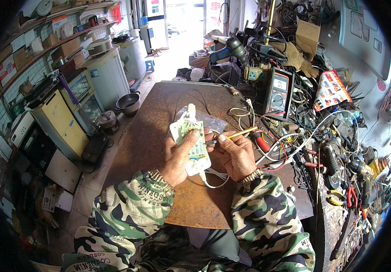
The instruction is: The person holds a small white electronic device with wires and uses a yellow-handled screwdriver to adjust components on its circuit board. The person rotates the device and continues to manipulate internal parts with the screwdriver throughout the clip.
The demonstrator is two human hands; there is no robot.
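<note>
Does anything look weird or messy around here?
Yes. The white case in the left hand is open, so its green board shows. On the right, cables lie tangled, some trailing onto the table, instead of neatly coiled.

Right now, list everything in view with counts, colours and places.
Circuit board: one, green, centre
Casing: one, white, under board
Pen-like tool: one, yellow, centre
Plastic bag: one, clear, beyond board
Table: one, brown, centre
Multimeter: one, black and grey, right
Pan: one, dark, left
Cabinets: several, yellow and white, left
Cardboard boxes: several, brown, left and upper right
Tools and cables: uncountable, mixed colours, right
Left hand: one, bare, holding board
Right hand: one, bare, holding tool
Sleeves: two, camouflage, below
</note>
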